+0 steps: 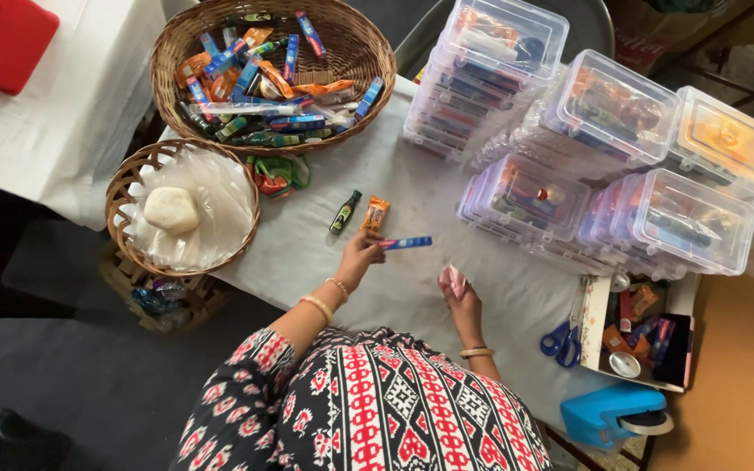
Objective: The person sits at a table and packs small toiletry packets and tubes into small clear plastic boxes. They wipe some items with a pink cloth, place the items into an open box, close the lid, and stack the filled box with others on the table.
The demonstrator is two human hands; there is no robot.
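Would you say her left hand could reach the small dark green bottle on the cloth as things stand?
Probably yes: the left hand, holding a blue tube, sits just beside the small dark green bottle, with only bare cloth between them.

A bare strip of tabletop runs open between the left grip and the right grip — room to pass there. Ahead, a small dark bottle and an orange packet lie in the way. Stacked clear boxes wall off the right, the two wicker baskets crowd the left, and the scissors lie near the open carton.
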